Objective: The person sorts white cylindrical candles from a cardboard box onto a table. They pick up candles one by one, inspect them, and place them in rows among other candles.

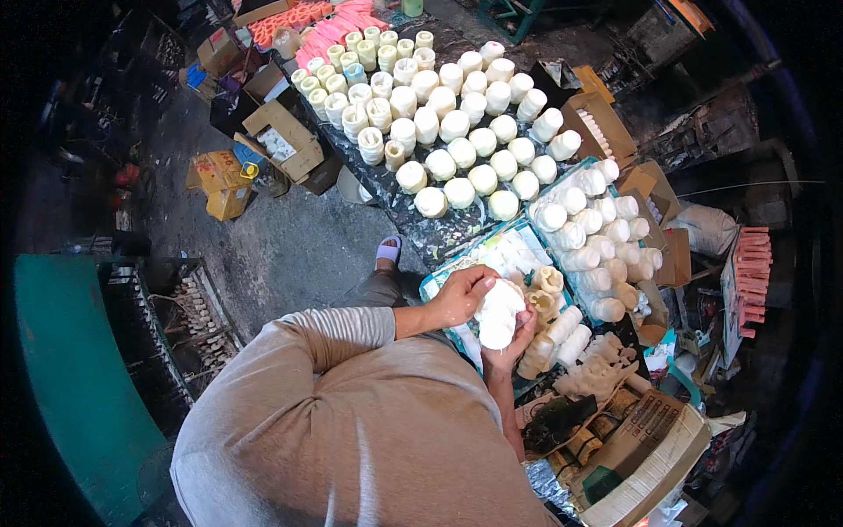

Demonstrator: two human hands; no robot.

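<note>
A bright white, lumpy moulded piece (pixel 498 315) is held between both hands in front of my torso; glare hides its detail. My left hand (pixel 463 296) grips its upper left side, thumb and fingers near the top. Along its lower right side, my right hand (pixel 516 339) wraps around it. Just beyond the hands lies a teal-rimmed tray (pixel 431 284) with white pieces. Hollow cream-coloured moulds (pixel 548 280) stand close to the right hand, with white cylindrical pieces (pixel 573 345) lying beside them.
Many white rounded cylinders (pixel 455 125) stand on a dark, stained table (pixel 421 230). A second teal tray (pixel 556 172) holds more. Open cardboard boxes (pixel 290 141) line the table's left side; another box (pixel 658 454) is at lower right. Pink pieces (pixel 753 280) lie at far right.
</note>
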